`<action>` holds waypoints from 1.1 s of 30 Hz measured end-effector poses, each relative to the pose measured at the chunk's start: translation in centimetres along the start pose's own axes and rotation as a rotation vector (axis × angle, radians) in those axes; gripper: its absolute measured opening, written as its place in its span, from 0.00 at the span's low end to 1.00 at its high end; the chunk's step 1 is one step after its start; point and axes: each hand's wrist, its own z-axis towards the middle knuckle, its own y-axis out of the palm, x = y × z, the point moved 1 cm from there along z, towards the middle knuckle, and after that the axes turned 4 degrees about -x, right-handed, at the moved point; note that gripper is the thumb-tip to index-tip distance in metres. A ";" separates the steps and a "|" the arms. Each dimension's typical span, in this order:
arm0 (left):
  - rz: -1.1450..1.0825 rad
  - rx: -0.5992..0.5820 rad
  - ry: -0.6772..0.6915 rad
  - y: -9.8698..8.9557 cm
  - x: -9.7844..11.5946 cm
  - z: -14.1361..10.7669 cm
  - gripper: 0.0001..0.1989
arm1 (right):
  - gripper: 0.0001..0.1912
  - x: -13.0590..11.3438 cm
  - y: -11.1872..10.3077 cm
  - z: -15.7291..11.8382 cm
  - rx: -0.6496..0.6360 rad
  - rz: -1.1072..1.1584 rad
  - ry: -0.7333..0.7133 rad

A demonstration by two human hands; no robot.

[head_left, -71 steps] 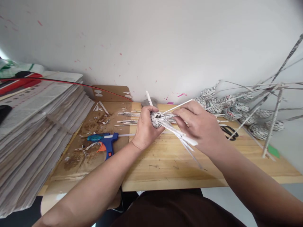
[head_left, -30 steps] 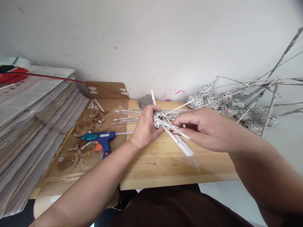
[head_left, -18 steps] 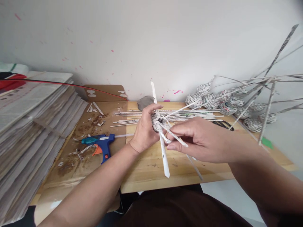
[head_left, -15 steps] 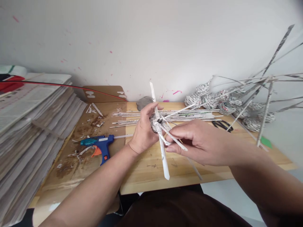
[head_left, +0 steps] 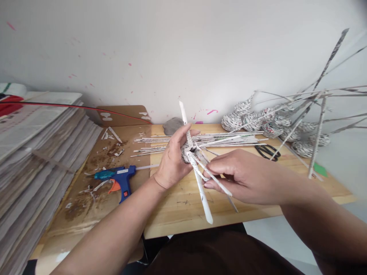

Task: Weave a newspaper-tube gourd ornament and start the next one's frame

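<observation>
Held above the table is a small woven piece of rolled newspaper, with several paper tubes sticking out of it. My left hand wraps round its body from the left, thumb beside the tube that points up. On the right, my right hand pinches a bent paper tube between thumb and fingers close to the weave. A white paper tube points down toward me, and another slants past my right fingers. My palm hides part of the woven body.
Several loose paper tubes lie behind my hands. A blue glue gun rests left among paper scraps, near a tall newspaper stack. Black scissors, woven paper pieces and a tube frame are at right.
The downward tube and the slanting one have swung slightly right and lower. My right hand keeps its pinch near the weave. The whole view has shifted a little.
</observation>
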 end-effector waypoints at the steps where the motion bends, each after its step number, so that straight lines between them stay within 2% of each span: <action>1: -0.009 -0.006 -0.005 0.1 0.0 0.0 0.49 | 0.14 0.0 0.0 0.0 0.003 -0.003 0.007; 7: -0.065 -0.027 -0.067 0.0 0.0 0.5 0.58 | 0.11 0.1 0.0 0.0 0.057 0.007 0.062; 13: -0.088 -0.061 -0.115 0.1 0.2 0.4 0.55 | 0.12 0.6 0.2 0.2 0.038 0.058 0.007; 16: -0.090 -0.062 -0.090 0.2 0.1 0.3 0.50 | 0.12 1.0 0.0 0.2 0.055 0.067 -0.010; 22: 0.071 0.008 -0.082 -0.2 0.0 0.1 0.30 | 0.10 1.0 -0.1 0.3 0.077 0.060 0.009; 26: 0.170 -0.012 0.075 -0.3 0.1 0.4 0.21 | 0.11 1.2 0.2 0.3 0.031 0.051 0.003; 29: 0.239 -0.030 0.133 -0.3 0.0 0.4 0.18 | 0.10 1.3 0.3 0.1 0.020 0.032 0.013; 33: 0.294 -0.032 0.126 -0.4 0.1 0.3 0.20 | 0.07 0.9 0.5 -0.2 0.164 0.003 0.075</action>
